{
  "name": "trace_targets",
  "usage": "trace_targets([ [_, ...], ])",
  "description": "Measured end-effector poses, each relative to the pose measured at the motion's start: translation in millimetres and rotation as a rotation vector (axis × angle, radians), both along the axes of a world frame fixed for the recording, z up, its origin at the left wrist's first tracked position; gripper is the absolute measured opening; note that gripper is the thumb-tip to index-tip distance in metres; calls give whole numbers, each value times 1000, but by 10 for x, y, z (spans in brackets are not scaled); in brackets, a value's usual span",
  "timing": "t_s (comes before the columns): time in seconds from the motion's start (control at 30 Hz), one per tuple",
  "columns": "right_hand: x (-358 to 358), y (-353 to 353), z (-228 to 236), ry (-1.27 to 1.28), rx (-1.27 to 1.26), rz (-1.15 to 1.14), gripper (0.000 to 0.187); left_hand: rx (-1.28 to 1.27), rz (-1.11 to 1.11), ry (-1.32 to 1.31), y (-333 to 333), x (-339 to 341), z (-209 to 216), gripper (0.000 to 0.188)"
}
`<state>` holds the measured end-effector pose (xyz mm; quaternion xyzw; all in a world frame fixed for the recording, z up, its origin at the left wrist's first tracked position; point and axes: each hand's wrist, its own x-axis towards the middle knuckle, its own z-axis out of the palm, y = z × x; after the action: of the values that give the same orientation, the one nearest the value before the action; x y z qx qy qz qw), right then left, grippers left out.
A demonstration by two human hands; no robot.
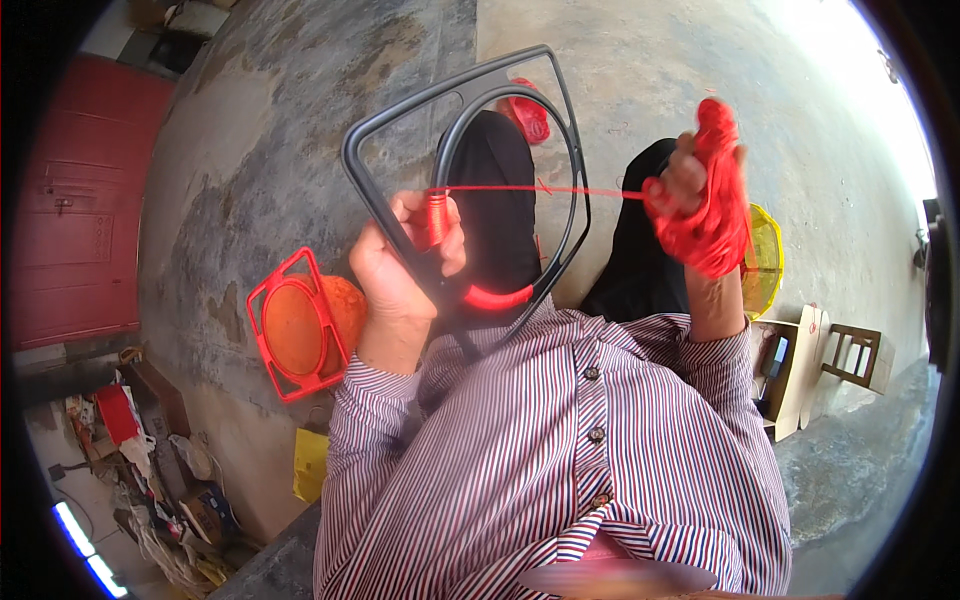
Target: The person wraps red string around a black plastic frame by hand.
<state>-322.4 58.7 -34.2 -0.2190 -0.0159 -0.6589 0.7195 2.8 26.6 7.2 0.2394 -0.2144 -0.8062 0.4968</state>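
Observation:
My left hand (385, 285) grips one side of a black frame (450, 88) with a round ring inside it, held up above my lap. Red cord is wound tightly in a coil (437, 218) at the ring's left, under my fingers. Another red wrapped stretch (497, 298) covers the ring's lower part. From the coil a single red strand (590, 190) runs taut across the ring to the right. There my right hand (683, 180), raised and apart from the frame, is closed around a thick skein of red cord (715, 235).
At my left stands a red frame (262, 345) with an orange rounded piece (345, 310). A red bundle (528, 118) lies on the concrete beyond my knees. Right of me are a yellow mesh basket (766, 260), an open cardboard box (800, 385) and a wooden stool (850, 352). Clutter (165, 470) fills the lower left.

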Motion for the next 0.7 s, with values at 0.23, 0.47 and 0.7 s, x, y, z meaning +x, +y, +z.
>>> trace_targets([
  [0.23, 794, 56, -389, 1218, 371, -165, 42, 119, -307, -141, -48, -46, 63, 42],
  [0.47, 899, -397, 61, 1506, 64, -527, 38, -94, -188, -261, 129, -400, 185, 36],
  [0.7, 847, -203, 314, 444, -77, 16, 50, 176, -397, 29, 225, -547, 249, 69],
])
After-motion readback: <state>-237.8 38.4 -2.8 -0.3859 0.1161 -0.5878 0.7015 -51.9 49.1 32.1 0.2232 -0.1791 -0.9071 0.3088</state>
